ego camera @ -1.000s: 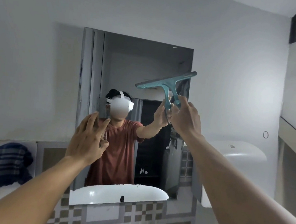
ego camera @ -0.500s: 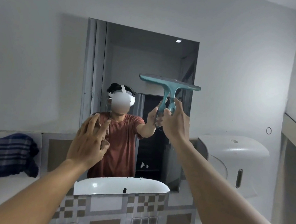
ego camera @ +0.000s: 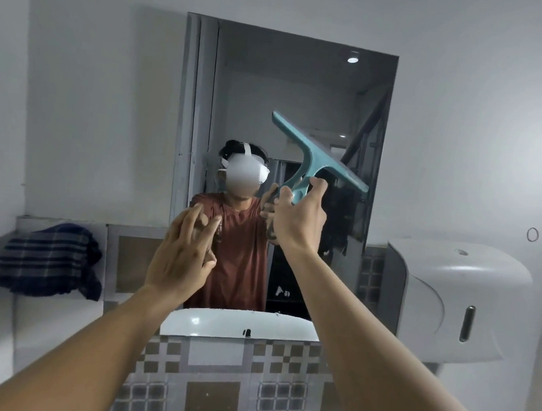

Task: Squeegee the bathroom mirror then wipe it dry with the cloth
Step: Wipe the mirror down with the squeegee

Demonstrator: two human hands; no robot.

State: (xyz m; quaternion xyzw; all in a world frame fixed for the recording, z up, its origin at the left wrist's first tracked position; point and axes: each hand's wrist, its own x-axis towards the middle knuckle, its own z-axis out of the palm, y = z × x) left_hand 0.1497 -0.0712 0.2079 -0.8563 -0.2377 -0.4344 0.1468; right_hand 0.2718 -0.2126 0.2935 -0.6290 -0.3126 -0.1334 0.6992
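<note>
Far left, on a pale ledge (ego camera: 2, 297) against the white wall: one dark blue cloth with pale stripes (ego camera: 48, 259), bunched in a heap, its lower edge hanging over the ledge front. It lies well apart from both hands.

Left of centre: the left hand (ego camera: 181, 263), raised on a bare forearm, back toward the camera. Fingers spread and slightly curled, holding nothing. It stands in front of the lower left part of the mirror; whether the fingertips touch the glass cannot be told.

Centre: a rectangular frameless wall mirror (ego camera: 309, 85), upright, taller than wide. It reflects a person in a rust-coloured shirt wearing a white headset, both arms lifted, and a ceiling light near the top right. Below the mirror, a band of brown, grey and white checked wall tile (ego camera: 219, 400).

Right of centre: the right hand (ego camera: 300, 220), fingers and thumb closed around the short handle of a teal plastic squeegee (ego camera: 318, 158). The squeegee sits before the middle right area of the mirror, above the hand. Its long blade bar runs diagonally, upper end toward the upper left, lower end toward the lower right near the mirror's right edge. The handle points down and left into the grip. The hand and handle cover part of the reflection.

Right: a white plastic wall-mounted dispenser (ego camera: 453, 301) with a narrow vertical window slot, just beside the mirror's lower right corner. Above it, a small ring (ego camera: 532, 234) on the wall.
</note>
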